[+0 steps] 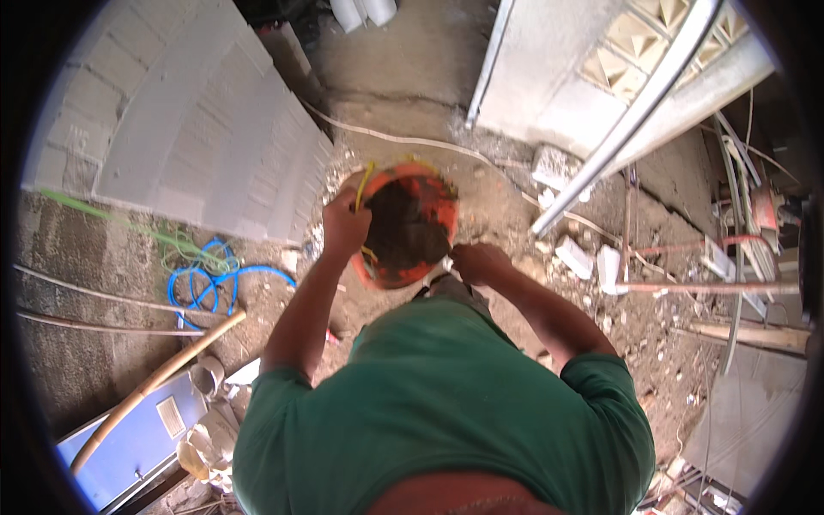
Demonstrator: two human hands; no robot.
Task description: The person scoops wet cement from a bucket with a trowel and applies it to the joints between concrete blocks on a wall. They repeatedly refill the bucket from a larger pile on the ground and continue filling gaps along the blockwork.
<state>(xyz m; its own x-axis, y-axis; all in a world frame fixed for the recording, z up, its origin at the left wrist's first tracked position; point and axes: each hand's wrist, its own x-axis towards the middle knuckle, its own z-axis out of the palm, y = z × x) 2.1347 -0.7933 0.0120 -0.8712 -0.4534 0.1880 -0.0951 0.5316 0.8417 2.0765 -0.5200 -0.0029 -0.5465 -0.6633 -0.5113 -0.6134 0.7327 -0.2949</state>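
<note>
An orange bucket is in front of my legs, with a dark grey-brown mass inside it. On its left side, my left hand is closed around the yellow handle, part of which sticks up past my fingers. My right hand is closed at the bucket's lower right rim. What its fingers grip is too small and shaded to make out.
A grey block wall rises at the left, near a coiled blue hose and a bamboo pole. A metal pole slants down at the right. White block pieces and rubble lie right of the bucket; a cable runs beyond it.
</note>
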